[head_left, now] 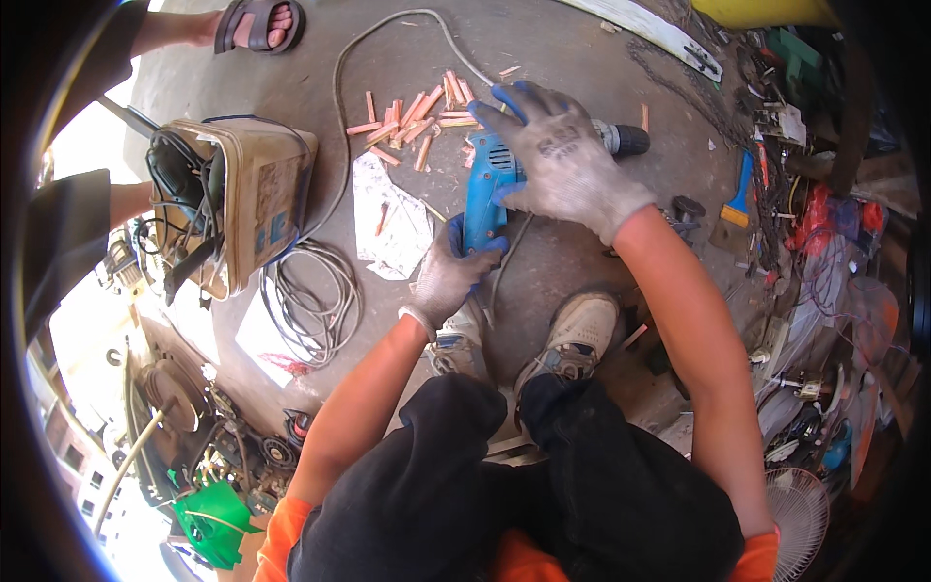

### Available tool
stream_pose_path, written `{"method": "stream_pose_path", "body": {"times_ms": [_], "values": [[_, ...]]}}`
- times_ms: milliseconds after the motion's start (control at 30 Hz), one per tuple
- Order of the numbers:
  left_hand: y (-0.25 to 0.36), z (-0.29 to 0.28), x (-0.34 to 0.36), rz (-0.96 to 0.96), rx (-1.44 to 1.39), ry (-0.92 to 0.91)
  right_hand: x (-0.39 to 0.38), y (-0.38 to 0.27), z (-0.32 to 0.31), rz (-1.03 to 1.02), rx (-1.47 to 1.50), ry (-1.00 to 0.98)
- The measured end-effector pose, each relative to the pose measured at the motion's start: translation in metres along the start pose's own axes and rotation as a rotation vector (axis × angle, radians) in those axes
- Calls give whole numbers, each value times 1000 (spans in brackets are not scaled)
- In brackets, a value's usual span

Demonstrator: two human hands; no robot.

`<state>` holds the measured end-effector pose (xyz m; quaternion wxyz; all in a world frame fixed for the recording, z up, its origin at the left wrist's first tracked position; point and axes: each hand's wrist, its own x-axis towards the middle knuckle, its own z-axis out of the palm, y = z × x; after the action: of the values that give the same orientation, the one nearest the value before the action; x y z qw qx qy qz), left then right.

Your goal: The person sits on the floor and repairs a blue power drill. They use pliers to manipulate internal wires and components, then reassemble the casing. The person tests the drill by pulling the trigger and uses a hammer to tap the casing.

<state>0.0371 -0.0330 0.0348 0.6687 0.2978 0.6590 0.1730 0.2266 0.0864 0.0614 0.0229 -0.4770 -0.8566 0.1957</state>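
Blue power drill (493,167) ahead of shoes (582,330). Left hand (448,276): fingers curled round handle (483,215). Right hand (570,160): fingers spread, clasping drill's housing. Best: steady two-handed grip, both hands clear of chuck (632,140).

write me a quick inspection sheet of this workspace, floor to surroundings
Surface: grey floor, with scraps and marks
Job's things: blue drill, chuck pointing right
Clutter: pinkish sticks scattered ahead; white paper with one stick on it; bucket crammed with dark items
Hands: both gloved; left hand around the drill's handle, right hand over its body
Cables: grey cable curving around the sticks, far end hidden; coil near the bucket
Surroundings: another person's sandalled foot upper left; brush and fan at right
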Motion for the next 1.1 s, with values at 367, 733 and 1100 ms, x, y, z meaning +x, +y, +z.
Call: {"method": "stream_pose_path", "body": {"times_ms": [367, 733, 1100], "values": [[-20, 5, -5, -32, 31, -30, 8, 9, 18, -37, 114, -298], [-29, 8, -2, 59, 137, -10, 5, 9, 25, -47, 8, -276], [-30, 0, 2, -67, -202, -177, 10, -4, 13, 2, -94, -334]]}}
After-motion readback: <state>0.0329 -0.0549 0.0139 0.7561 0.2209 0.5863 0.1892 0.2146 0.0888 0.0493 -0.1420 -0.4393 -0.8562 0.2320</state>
